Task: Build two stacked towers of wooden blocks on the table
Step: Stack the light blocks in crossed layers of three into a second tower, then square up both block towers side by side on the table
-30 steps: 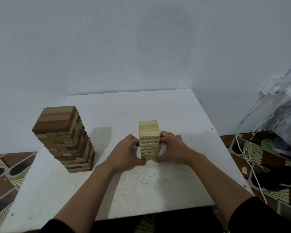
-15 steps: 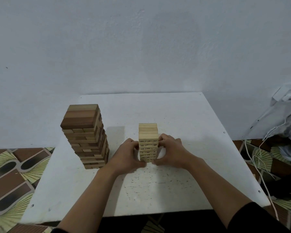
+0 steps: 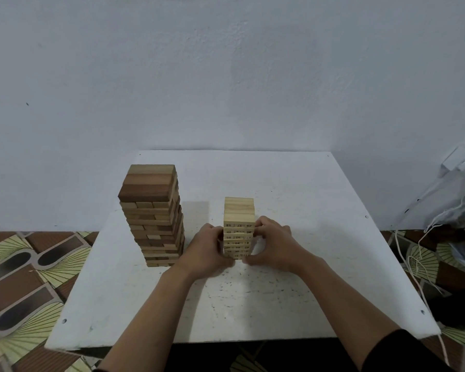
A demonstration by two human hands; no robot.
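One pale tower (image 3: 239, 210) between left hand (image 3: 207, 249) and right hand (image 3: 275, 249), fingers (image 3: 265, 225) curled round it

Printed nos. on near-face block ends of pale tower (image 3: 239, 210), mid-table (image 3: 306, 197): "22" and "50" legible in left col., "24" one row lower, remaining digits too blurred or hand-covered to read.

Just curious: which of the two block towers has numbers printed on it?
The smaller pale tower on the right; the taller brown tower shows none.
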